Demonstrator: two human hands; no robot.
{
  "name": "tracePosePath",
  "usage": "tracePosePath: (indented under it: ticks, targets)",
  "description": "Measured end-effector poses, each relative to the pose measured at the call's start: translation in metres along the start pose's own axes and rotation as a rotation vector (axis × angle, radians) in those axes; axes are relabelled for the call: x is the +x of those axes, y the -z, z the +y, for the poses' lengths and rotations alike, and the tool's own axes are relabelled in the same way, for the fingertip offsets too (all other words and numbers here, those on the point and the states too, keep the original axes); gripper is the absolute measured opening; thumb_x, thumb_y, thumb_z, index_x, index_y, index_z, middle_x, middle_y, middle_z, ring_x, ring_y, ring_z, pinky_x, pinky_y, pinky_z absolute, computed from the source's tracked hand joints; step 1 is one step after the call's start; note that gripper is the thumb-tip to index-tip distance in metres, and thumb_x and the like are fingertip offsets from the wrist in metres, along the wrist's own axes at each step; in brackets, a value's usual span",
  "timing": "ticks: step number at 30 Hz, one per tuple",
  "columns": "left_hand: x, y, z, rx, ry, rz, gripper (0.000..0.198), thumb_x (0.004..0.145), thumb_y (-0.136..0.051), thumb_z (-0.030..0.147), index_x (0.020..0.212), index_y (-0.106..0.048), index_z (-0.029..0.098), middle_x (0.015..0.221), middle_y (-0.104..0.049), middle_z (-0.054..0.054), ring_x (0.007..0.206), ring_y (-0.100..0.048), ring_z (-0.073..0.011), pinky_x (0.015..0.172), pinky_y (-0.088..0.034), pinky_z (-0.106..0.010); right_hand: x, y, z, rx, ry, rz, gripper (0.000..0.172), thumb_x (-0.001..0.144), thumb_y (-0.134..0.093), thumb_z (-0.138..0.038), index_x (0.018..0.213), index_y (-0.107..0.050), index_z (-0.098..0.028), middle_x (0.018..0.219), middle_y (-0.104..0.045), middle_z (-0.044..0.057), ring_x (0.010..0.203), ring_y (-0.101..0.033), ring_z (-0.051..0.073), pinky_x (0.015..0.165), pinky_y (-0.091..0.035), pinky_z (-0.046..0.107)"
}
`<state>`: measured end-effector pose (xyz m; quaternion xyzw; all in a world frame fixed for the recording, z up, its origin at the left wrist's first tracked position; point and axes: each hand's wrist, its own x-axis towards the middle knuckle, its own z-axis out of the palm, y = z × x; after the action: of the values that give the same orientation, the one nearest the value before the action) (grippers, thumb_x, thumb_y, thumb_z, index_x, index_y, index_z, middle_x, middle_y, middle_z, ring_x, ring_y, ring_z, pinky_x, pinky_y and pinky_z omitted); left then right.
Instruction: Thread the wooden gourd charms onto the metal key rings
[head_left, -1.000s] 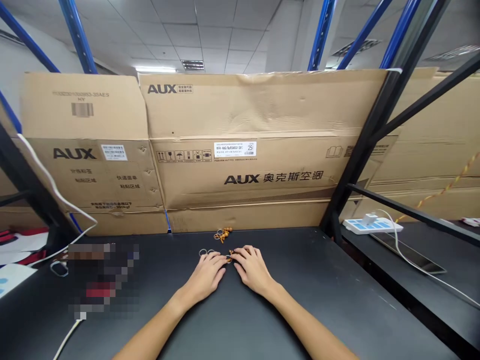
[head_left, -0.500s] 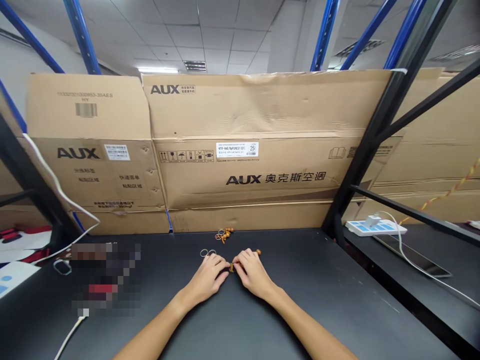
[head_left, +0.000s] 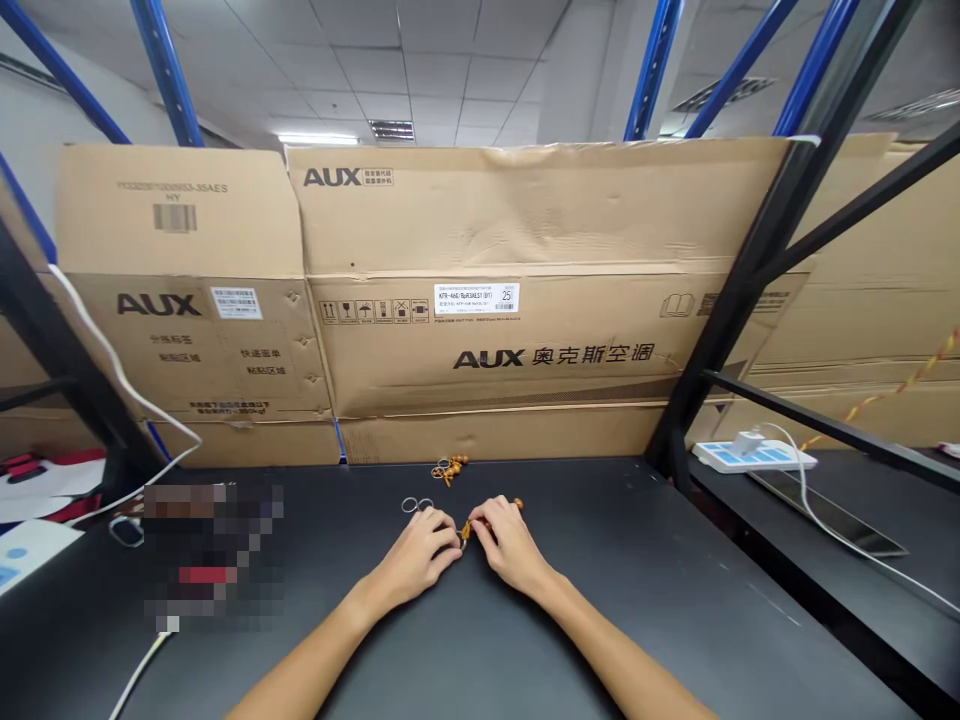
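Our black bench (head_left: pixel 615 610) — right fingers (head_left: pixel 486 522) pinch a wooden charm (head_left: pixel 468 530), left hand (head_left: pixel 414 556) curled beside it, hold unclear — a slip could drop it.

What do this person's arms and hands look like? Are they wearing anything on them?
The left hand and right hand are bare and slim-fingered, with no gloves. The left forearm and right forearm are bare too: no sleeves, watch or bracelet show, and no rings, cables or markings are visible.
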<state>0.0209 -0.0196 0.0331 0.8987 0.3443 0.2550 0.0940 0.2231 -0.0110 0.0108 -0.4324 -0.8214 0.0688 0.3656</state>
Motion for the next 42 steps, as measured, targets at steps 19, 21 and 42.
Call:
tracePosePath:
  ticks: [19,21,42]
  targets:
    - [-0.0005,-0.0039,-0.0039,0.007,0.049,0.055,0.016,0.089,-0.054,0.03,0.077,-0.058,0.02,0.107,-0.057,-0.006,0.097,-0.052,-0.0213,0.089,-0.042,-0.04,0.0002,0.0016,-0.0004,-0.116,0.004,-0.039,0.018,0.095,-0.04,-0.02,0.087,-0.056,-0.02,0.086,-0.061,0.006,0.085,-0.049,0.021,0.078,-0.036,0.036]
    - [-0.0002,-0.0045,-0.0054,0.014,0.06,0.068,0.019,0.089,-0.054,0.031,0.074,-0.058,0.019,0.106,-0.057,-0.006,0.098,-0.052,-0.0221,0.088,-0.043,-0.041,0.0003,0.0012,-0.002,-0.113,0.023,-0.048,0.017,0.094,-0.041,-0.02,0.087,-0.056,-0.02,0.087,-0.061,0.005,0.086,-0.049,0.021,0.077,-0.037,0.035]
    - [-0.0004,0.0003,-0.0016,-0.035,0.034,0.029,0.024,0.091,-0.051,0.028,0.071,-0.061,0.019,0.11,-0.057,-0.005,0.099,-0.052,-0.0201,0.092,-0.042,-0.038,0.0029,0.0092,-0.0018,-0.072,0.003,0.026,0.018,0.095,-0.04,-0.021,0.088,-0.057,-0.02,0.088,-0.062,0.006,0.087,-0.051,0.021,0.079,-0.037,0.035]
